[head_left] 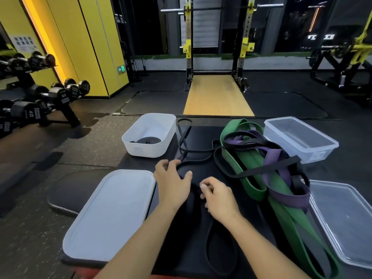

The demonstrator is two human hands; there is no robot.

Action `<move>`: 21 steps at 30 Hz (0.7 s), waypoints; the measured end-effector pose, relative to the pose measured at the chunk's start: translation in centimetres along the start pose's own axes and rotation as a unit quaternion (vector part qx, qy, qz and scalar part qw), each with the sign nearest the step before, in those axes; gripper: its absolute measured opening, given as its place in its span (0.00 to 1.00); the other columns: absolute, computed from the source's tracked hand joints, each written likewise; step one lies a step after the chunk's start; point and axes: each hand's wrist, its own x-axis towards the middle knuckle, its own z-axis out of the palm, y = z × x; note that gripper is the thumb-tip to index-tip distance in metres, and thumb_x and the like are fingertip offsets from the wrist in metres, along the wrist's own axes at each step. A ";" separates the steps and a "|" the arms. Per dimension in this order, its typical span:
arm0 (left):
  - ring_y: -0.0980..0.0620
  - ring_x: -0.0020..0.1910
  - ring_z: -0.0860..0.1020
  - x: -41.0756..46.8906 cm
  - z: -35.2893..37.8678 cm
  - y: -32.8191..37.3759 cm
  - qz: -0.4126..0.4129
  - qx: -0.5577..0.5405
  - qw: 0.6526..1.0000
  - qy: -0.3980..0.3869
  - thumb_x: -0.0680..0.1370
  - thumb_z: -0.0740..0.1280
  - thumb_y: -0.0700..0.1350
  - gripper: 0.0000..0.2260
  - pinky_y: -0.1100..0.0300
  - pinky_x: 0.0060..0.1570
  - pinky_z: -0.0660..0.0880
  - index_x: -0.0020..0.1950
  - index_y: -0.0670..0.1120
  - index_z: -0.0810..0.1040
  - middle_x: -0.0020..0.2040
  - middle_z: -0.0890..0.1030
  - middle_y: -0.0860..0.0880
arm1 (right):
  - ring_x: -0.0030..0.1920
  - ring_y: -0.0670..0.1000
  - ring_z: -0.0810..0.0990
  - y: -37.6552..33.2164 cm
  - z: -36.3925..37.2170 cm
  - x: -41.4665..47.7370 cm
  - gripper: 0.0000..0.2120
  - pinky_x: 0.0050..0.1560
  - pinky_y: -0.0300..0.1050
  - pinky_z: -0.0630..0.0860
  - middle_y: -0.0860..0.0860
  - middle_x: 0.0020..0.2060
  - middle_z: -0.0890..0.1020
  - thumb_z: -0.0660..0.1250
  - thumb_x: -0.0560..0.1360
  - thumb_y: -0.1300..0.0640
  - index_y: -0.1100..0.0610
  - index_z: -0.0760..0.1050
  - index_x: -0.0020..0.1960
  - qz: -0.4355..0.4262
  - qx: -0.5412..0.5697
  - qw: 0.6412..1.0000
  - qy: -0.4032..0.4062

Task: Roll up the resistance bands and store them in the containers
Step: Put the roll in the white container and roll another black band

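A thin black resistance band [193, 153] lies stretched along the black bench, running from the far edge down to a loop near me. My left hand [173, 182] grips it where it bends, fingers curled over the strap. My right hand [218, 195] pinches the same band just beside it, fingers curled. A white container [131, 146] at the far left holds one rolled black band [148, 140]. To the right lies a tangle of green [249, 168], purple [271, 156] and black bands. A clear container [322, 150] stands behind that pile.
A white lid [112, 214] lies at the near left and a clear lid [346, 222] at the near right of the bench [201, 133]. Dumbbell racks [40, 101] stand at the left, a squat rack [217, 47] straight ahead.
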 end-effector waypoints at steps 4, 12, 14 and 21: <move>0.58 0.47 0.77 -2.5 -0.4 -1.0 -0.014 0.012 0.998 -0.059 0.82 0.66 0.52 0.07 0.62 0.43 0.72 0.58 0.53 0.76 0.51 0.79 0.56 | 0.48 0.49 0.82 -0.3 0.3 -0.2 0.09 0.49 0.50 0.79 0.43 0.45 0.84 0.62 0.83 0.45 0.43 0.81 0.52 -0.035 -0.106 0.993 0.031; 0.60 0.44 0.77 -5.5 -1.3 -3.4 0.076 -0.004 0.994 -0.079 0.80 0.70 0.48 0.04 0.64 0.46 0.74 0.52 0.57 0.77 0.44 0.79 0.57 | 0.47 0.44 0.77 1.5 -1.4 -2.0 0.07 0.52 0.44 0.76 0.43 0.47 0.76 0.71 0.79 0.48 0.45 0.83 0.56 -0.073 -0.103 0.992 0.024; 0.60 0.44 0.77 -5.7 -1.1 -4.0 0.091 -0.010 0.994 -0.063 0.78 0.72 0.47 0.06 0.66 0.45 0.72 0.51 0.56 0.77 0.45 0.78 0.56 | 0.43 0.42 0.77 2.0 -1.6 -2.1 0.09 0.51 0.42 0.77 0.42 0.45 0.77 0.73 0.77 0.50 0.45 0.84 0.57 -0.075 -0.106 0.992 -0.007; 0.61 0.43 0.79 -5.9 -1.0 -3.8 0.089 -0.043 0.993 -0.065 0.76 0.75 0.49 0.12 0.62 0.47 0.77 0.56 0.57 0.77 0.49 0.77 0.58 | 0.45 0.43 0.76 1.4 -1.3 -2.4 0.20 0.53 0.48 0.79 0.41 0.54 0.71 0.76 0.75 0.48 0.45 0.77 0.66 -0.123 -0.136 0.983 0.009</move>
